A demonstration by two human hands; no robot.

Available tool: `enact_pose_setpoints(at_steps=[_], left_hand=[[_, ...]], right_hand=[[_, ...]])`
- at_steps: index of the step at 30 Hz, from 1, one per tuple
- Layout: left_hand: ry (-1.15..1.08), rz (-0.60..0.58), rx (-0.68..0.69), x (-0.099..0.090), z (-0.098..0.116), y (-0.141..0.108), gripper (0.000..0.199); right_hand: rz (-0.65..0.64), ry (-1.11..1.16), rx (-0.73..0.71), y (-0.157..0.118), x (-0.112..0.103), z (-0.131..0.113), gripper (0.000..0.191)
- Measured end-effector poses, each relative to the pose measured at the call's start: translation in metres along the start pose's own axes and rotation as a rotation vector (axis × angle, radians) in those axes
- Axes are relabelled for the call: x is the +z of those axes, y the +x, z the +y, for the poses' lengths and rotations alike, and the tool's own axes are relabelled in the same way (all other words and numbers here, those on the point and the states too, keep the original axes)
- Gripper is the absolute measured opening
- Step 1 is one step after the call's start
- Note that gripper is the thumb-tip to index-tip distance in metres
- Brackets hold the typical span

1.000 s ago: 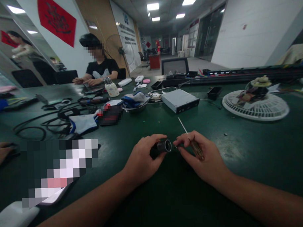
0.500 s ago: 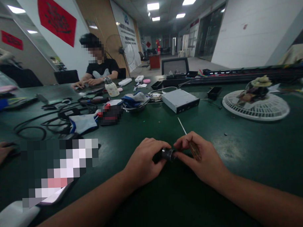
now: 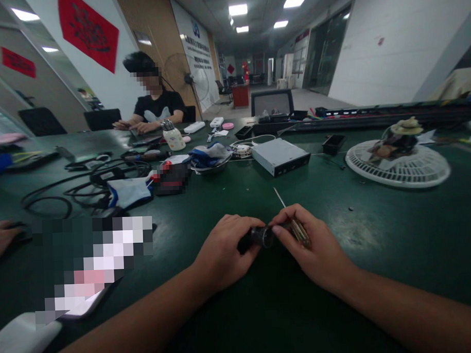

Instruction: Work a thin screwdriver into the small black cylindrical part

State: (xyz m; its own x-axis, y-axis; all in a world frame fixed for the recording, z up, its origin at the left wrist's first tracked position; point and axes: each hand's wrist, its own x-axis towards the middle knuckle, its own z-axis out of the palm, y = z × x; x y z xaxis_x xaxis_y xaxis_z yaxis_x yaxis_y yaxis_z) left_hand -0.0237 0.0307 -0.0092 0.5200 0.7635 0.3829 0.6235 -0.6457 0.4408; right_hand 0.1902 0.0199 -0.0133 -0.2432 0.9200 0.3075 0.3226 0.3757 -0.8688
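Note:
My left hand point(image 3: 230, 249) is closed around a small black cylindrical part point(image 3: 262, 237), whose round end faces right. What the part belongs to is hidden by my fingers. My right hand point(image 3: 309, 241) grips a screwdriver point(image 3: 300, 233) by its amber handle, tucked in the palm. Its thin metal shaft points up and away, clear of the black part. My right thumb and forefinger come together at the rim of the cylinder; whether they pinch something small there cannot be made out.
Beyond my hands lies a grey disc drive point(image 3: 281, 155). A white fan grille point(image 3: 397, 165) with a motor is at right, and a small nut point(image 3: 351, 208) lies nearer. Black cables point(image 3: 69, 192) and a glove point(image 3: 131, 191) are at left. A co-worker point(image 3: 155, 102) sits across the table.
My right thumb and forefinger have shifted slightly up at the cylinder's rim, and the screwdriver has turned a little, its tip lower and to the left. My left hand stays nearly still.

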Motion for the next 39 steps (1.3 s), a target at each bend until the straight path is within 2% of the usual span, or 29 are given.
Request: enact_pose_setpoints(at_steps=[3, 5, 10, 22, 39], left_hand=[[0.024, 0.066, -0.117, 0.0, -0.0007, 0.0001, 0.026], [0.021, 0.107, -0.196, 0.0002, -0.0025, 0.0004, 0.026], [-0.021, 0.155, -0.316, 0.0013, -0.0083, 0.0006, 0.026], [-0.038, 0.147, -0.27, 0.0001, -0.0058, 0.0004, 0.029], [0.004, 0.129, -0.213, 0.0009, -0.0049, 0.0015, 0.03]], right_hand=[[0.027, 0.115, -0.035, -0.0017, -0.0016, 0.0016, 0.025], [0.042, 0.18, -0.11, -0.0032, -0.0035, 0.0028, 0.033], [0.046, 0.207, -0.273, -0.0062, -0.0075, 0.0017, 0.039], [-0.023, 0.193, -0.254, -0.0055, -0.0064, 0.0009, 0.032], [-0.117, 0.234, -0.309, -0.0049, -0.0088, -0.0016, 0.03]])
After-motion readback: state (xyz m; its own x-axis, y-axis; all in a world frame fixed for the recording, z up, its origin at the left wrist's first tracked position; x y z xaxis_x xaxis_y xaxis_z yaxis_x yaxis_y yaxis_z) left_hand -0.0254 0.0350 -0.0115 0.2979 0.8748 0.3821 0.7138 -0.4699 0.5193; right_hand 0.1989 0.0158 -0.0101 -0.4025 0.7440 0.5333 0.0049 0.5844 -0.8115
